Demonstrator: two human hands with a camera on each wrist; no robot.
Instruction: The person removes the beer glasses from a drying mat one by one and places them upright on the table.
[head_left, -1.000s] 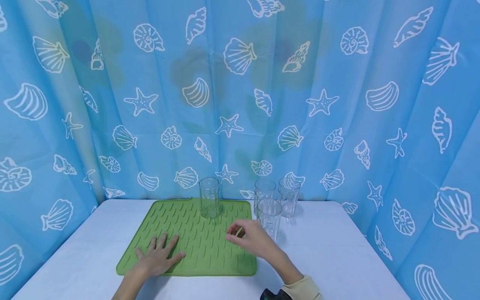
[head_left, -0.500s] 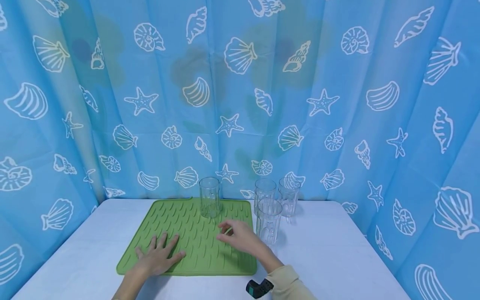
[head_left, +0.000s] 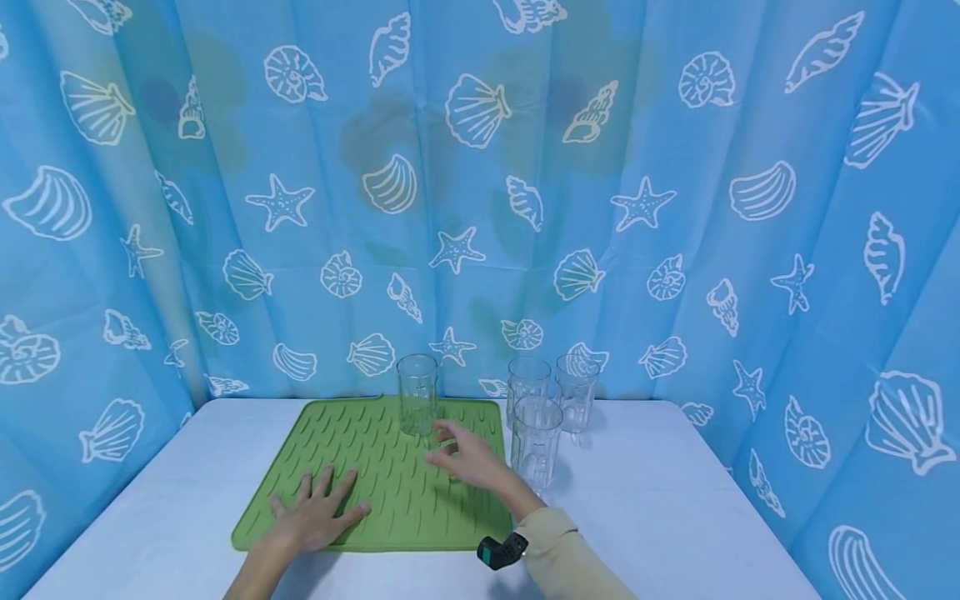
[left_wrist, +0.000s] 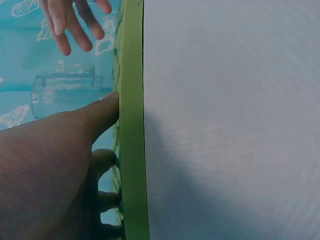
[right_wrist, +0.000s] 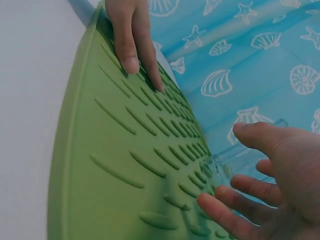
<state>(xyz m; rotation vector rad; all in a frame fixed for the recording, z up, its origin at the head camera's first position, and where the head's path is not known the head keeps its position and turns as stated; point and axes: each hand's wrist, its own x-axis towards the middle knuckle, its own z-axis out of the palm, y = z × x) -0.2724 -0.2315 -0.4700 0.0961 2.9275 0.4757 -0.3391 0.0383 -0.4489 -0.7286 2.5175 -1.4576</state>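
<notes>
My left hand rests on the green ridged drying mat, fingers spread near its front left. A clear drinking glass stands upright at the mat's back edge, right of centre. My right hand hovers over the mat's right part, just in front of that glass, and holds nothing. In the right wrist view its fingers are apart and loosely bent, partly covering the glass behind them. Seen from the left wrist, the left thumb lies at the mat's edge.
Close to the mat's right edge stand more clear glasses: one in front, one behind it and one at the back right. They sit on a white-covered table. A blue shell-print curtain surrounds the table's back and sides.
My right hand has moved left and a little forward, from beside the front glass toward the glass on the mat, its fingers spreading wider. The left hand has stayed in place.
</notes>
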